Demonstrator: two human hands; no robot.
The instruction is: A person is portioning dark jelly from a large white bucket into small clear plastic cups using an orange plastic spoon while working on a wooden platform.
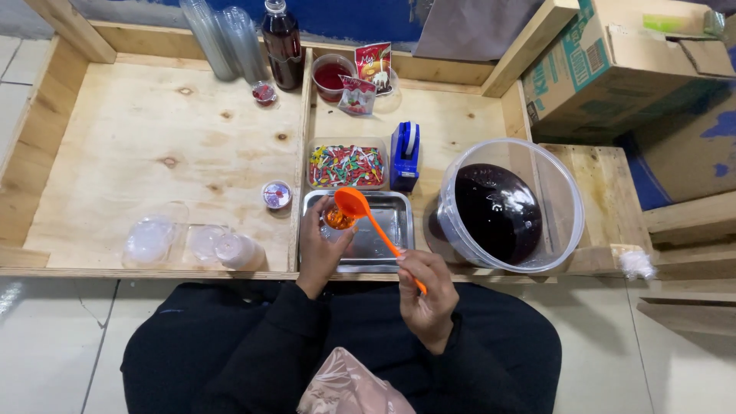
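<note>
A glossy orange plastic spoon (354,203) over a shiny metal tray (383,241), on matt, knotty plywood (153,138).

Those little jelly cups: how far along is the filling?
Two small sealed cups with filling sit on the left board, so some look finished. In hand: the left hand holds a small clear cup over the metal tray, while the right hand holds an orange spoon above it. Left: empty clear cups, and the tub holds plenty of dark jelly.

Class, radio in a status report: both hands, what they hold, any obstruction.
Left hand grips small clear cup. Right hand holds orange plastic spoon over it. Metal tray beneath; nothing obstructing.
</note>
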